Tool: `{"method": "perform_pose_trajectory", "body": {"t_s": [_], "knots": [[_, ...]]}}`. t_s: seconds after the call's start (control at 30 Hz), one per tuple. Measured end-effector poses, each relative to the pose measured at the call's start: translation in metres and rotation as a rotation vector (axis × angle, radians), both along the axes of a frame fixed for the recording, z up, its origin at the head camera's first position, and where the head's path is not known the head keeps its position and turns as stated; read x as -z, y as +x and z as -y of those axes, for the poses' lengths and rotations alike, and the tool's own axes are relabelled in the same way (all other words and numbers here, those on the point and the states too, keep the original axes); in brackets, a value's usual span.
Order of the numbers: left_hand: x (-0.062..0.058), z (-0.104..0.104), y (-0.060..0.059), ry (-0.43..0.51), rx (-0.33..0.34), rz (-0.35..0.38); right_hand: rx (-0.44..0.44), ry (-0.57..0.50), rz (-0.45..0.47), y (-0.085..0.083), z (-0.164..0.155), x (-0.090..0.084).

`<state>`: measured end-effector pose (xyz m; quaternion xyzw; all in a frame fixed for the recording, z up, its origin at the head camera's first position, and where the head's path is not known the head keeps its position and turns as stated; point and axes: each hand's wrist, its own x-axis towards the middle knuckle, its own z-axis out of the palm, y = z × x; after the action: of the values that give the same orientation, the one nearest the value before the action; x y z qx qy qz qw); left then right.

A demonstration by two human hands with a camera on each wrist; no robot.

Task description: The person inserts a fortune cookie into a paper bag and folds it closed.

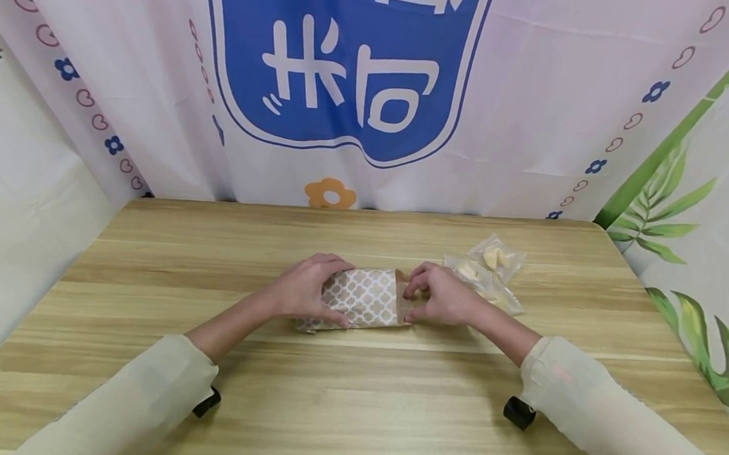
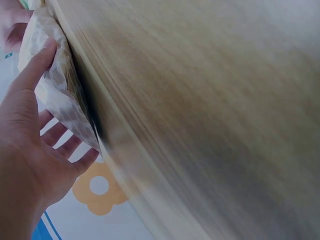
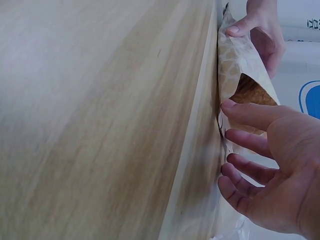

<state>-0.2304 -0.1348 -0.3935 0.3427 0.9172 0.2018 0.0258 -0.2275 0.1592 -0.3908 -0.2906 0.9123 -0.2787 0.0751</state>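
Note:
A flat paper bag (image 1: 369, 297) with a white-and-tan lattice print lies on the table, its brown mouth toward the right. My left hand (image 1: 309, 288) holds its left part, thumb along the near edge and fingers on the far side. In the left wrist view the thumb of the left hand (image 2: 35, 145) lies across the printed paper (image 2: 55, 75). At the mouth, my right hand (image 1: 442, 296) has its thumb and fingers spread apart, fingertips touching the rim. The right wrist view shows the bag's gaping brown opening (image 3: 250, 90) just beyond the right hand (image 3: 280, 170).
Several clear packets with pale, folded cookies lie right of the bag: one packet (image 1: 496, 258) toward the back, another packet (image 1: 466, 270) partly behind the right hand. The wooden table (image 1: 352, 410) ends at a printed curtain (image 1: 511, 125).

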Motion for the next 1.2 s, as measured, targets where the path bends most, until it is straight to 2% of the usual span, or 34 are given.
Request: {"method": "perform_pose_trajectory", "body": {"t_s": [0.37,0.53,1.2], "knots": [[-0.0011,0.0002,0.0007,-0.007,-0.008,-0.005,0.039,-0.042,-0.01,0.0038,0.0002,-0.0005],[-0.001,0.0002,0.0007,-0.011,-0.012,-0.014,0.068,-0.08,0.028,0.0039,0.0007,-0.0011],[-0.0007,0.0007,0.0009,-0.004,-0.014,-0.005,0.076,-0.108,0.0,0.0032,-0.0043,-0.0097]]}}
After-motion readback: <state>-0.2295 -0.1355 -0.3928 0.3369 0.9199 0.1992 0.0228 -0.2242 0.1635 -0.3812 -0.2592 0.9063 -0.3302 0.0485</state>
